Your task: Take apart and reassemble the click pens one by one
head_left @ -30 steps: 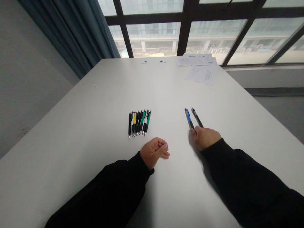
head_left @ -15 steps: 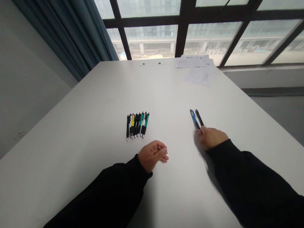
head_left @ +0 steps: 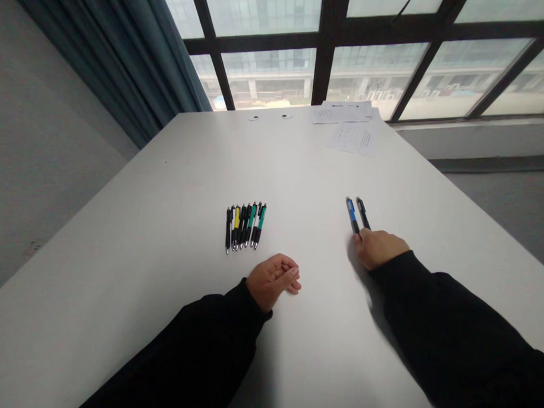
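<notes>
Reference item: pen row (head_left: 245, 226), a side-by-side group of pens with black, yellow and green barrels, lying flat on the white table (head_left: 298, 179) with their tips toward the wearer.

Blue pen (head_left: 351, 213): to the right of the pen row, well apart from it and at about the same depth. Dark pen (head_left: 362, 211): also to the right of the pen row, on the far side of the blue pen and just beside it.

Right hand (head_left: 378, 248): to the right of the pen row and nearer the wearer, placed over the near ends of both pens (the fingers beneath are hidden, so whether they are clamped on one pen or both cannot be determined). Left hand (head_left: 274, 280): nearer the wearer than the pen row and slightly to its right, fingers loosely curled, thumb lying over them; contact between thumb and fingers cannot be confirmed. The two hands are apart.

Papers (head_left: 342, 112): beyond the pen row, to its right. Curtain (head_left: 128, 60): beyond the pen row, to its left.
</notes>
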`<state>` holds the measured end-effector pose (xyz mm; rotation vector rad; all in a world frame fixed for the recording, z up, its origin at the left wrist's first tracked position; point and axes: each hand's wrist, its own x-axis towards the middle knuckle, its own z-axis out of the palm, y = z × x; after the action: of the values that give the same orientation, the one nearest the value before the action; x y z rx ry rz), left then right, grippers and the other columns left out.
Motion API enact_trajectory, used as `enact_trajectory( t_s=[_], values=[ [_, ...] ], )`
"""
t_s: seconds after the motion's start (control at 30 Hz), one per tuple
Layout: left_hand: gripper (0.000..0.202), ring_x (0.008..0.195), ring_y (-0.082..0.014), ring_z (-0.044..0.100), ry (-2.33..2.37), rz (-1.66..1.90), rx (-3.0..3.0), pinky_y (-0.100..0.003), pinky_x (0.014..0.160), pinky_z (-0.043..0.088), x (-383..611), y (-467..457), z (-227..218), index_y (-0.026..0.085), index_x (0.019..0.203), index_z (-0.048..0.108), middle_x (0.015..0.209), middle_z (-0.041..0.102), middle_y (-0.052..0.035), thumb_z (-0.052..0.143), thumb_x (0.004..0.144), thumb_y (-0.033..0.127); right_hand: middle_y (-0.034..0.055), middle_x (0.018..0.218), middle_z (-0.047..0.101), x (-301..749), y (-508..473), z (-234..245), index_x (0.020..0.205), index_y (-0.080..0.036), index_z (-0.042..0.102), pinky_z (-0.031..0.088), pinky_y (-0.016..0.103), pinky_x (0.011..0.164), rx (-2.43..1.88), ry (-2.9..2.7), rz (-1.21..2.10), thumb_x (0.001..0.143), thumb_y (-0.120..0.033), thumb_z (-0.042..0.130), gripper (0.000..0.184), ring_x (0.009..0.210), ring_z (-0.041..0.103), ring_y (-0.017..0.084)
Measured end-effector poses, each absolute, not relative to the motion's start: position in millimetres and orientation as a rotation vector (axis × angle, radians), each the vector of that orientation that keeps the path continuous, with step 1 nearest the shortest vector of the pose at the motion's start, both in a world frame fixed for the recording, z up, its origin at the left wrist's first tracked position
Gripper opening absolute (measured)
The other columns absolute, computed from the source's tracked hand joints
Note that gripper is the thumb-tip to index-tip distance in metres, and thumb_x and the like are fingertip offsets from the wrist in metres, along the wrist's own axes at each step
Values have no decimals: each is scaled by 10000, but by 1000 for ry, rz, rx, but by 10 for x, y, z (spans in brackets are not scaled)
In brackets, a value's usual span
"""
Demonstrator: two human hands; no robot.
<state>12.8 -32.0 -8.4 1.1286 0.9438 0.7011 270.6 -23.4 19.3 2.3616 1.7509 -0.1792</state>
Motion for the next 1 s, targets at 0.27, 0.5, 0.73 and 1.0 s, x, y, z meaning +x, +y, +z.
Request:
enact_trajectory(
  t_s=[0.27,0.5,0.73,1.0],
  values=[
    [426,551,-129,630,940,697,1149,-263,521,537,114,-317,-115,107,824,558,648,601,-12,717,708,485,206,859,704,2697,-229,239,920,-120,681,483,414,680,2392,1701,-185,913,-368,361,406,795,694,335],
    [398,565,-133,626,936,706,1134,-266,504,531,95,-332,-128,126,858,542,692,580,-3,703,714,461,171,780,682,2703,-247,257,869,-131,655,454,380,635,2420,1674,-181,899,-451,377,426,733,675,310],
    [111,596,-138,557,1263,949,2031,-283,627,474,-162,-183,-157,167,835,595,587,524,15,593,808,274,185,877,611,2837,-227,-6,1007,-83,548,443,373,699,2465,2153,447,860,-479,495,426,815,597,298],
    [190,659,-155,576,1763,801,2400,-259,581,427,-394,-4,-168,168,975,631,786,611,-38,576,830,279,190,913,608,3001,-130,-241,1101,-66,495,442,397,749,2551,2313,403,808,-417,525,458,841,575,304]
  ],
)
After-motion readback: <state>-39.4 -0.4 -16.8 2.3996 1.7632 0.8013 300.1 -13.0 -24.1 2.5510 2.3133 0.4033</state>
